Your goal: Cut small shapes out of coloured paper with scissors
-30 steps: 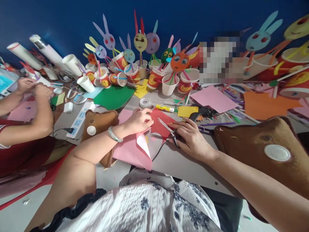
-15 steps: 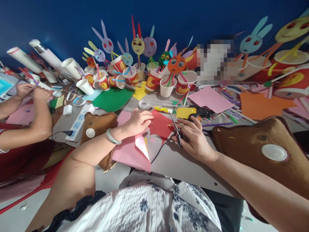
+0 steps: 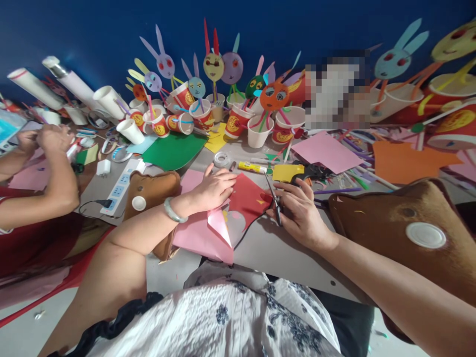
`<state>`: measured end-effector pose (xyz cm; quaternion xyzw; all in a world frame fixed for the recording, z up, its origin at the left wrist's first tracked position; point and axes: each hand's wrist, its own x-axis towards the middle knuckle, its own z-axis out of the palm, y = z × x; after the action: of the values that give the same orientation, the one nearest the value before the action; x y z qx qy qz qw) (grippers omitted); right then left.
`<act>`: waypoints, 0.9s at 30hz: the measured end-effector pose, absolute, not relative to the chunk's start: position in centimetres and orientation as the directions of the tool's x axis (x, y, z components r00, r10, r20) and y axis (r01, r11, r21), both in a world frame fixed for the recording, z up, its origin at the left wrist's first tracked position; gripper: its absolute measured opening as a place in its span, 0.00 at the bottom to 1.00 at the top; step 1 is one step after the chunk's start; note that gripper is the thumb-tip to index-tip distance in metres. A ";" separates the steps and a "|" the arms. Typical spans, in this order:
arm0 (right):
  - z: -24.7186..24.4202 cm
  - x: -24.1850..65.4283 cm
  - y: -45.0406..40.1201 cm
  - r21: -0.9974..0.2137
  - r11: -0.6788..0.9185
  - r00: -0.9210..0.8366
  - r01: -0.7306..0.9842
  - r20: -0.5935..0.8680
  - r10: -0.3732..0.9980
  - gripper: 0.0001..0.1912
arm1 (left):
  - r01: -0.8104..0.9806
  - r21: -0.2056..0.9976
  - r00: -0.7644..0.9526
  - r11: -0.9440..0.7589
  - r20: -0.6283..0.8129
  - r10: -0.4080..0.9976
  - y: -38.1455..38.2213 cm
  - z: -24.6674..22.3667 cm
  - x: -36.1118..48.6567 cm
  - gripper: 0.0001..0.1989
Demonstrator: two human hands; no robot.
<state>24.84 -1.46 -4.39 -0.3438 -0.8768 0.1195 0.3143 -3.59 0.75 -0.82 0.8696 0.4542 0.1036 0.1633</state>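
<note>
My left hand (image 3: pixel 214 189) rests on the papers with its fingers bent and slightly apart, nearest the left edge of a red sheet (image 3: pixel 247 196). Under it lies pink paper (image 3: pixel 201 237) with one corner folded up. A grey paper piece (image 3: pixel 235 221) shows partly from under the red sheet. Scissors (image 3: pixel 275 201) are in my right hand (image 3: pixel 297 208), their blades pointing up and left beside the red sheet's right edge. A yellow glue stick (image 3: pixel 252 167) lies behind the red sheet, next to a roll of tape (image 3: pixel 221 158).
Paper cups with rabbit faces (image 3: pixel 273 96) stand along the back. Brown cushions (image 3: pixel 401 238) flank my arms. A power strip (image 3: pixel 121 187) is at left, near another person's hands (image 3: pixel 54 139). Green paper (image 3: pixel 174 149) and orange paper (image 3: pixel 412 161) lie farther back.
The red sheet has shifted slightly, and a small yellow mark now shows near its right edge. The other person's hands at left have moved. My hands are almost where they were.
</note>
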 end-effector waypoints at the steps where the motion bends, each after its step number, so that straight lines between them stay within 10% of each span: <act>1: -4.4 24.9 -1.5 -0.424 0.735 -0.564 0.529 0.471 0.678 0.05 | 0.753 0.389 0.561 -0.530 0.039 0.827 0.8 -0.9 -3.5 0.16; 13: -2.4 24.8 -2.1 -0.460 0.692 -0.363 0.557 0.615 0.701 0.18 | 0.335 0.661 0.340 -0.671 0.579 0.741 -0.4 0.6 -3.5 0.23; 20: -2.2 25.3 -2.4 -0.596 0.658 -0.397 0.460 0.526 0.753 0.19 | -0.205 0.969 0.279 -0.141 0.196 0.940 0.6 -0.3 -3.1 0.23; 27: -2.2 25.4 -2.5 -0.734 0.565 -0.309 0.376 0.476 0.823 0.18 | -0.206 0.974 0.402 0.096 -0.005 0.916 0.1 0.5 -2.7 0.26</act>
<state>25.39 -2.55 -2.24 -0.3903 -0.7679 0.2548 0.4394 -2.75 0.06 0.48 0.5194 0.3414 0.4271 0.6567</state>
